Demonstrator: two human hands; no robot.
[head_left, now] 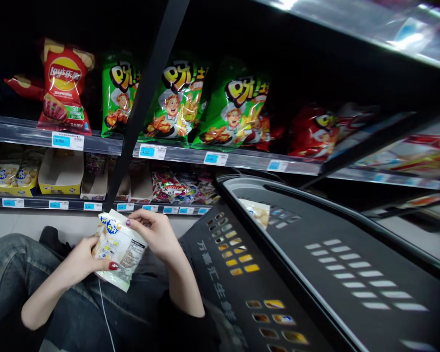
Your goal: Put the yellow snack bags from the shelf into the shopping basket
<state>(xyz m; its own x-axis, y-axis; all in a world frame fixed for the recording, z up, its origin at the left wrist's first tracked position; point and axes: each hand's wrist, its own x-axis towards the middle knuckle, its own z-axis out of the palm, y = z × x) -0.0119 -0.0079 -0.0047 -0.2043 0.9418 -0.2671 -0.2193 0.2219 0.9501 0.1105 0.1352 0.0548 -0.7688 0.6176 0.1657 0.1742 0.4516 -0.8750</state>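
A dim shop aisle is surrounding the person, with a pale grey floor [22,225] running below a dark shelf unit and dark blue jeans [7,264] folding beneath the hands. Along the front edge of the grey upper shelf [185,151], one red glossy crisp bag [64,93] is standing near the left end, three green glossy snack bags [174,102] are leaning to its right, and blurred red bags [313,134] are sitting farther right, too dark to count. On the lower shelf [36,203], near its left end, two yellow-and-white open cardboard boxes [60,188] are sitting side by side; the left one is holding at least two small white snack packs [3,176]. A large dark grey slotted plastic basket [293,230] is standing tilted on the right, one cream-and-white packet [257,211] showing inside near its far left corner and yellow pieces showing through its slots. One white glossy plastic snack bag with a blue logo [122,249] is hanging between the hands, left of the basket: the left hand [80,256] is clamping its left edge, thumb across the front, while the right hand [157,234] is pinching its upper right corner.
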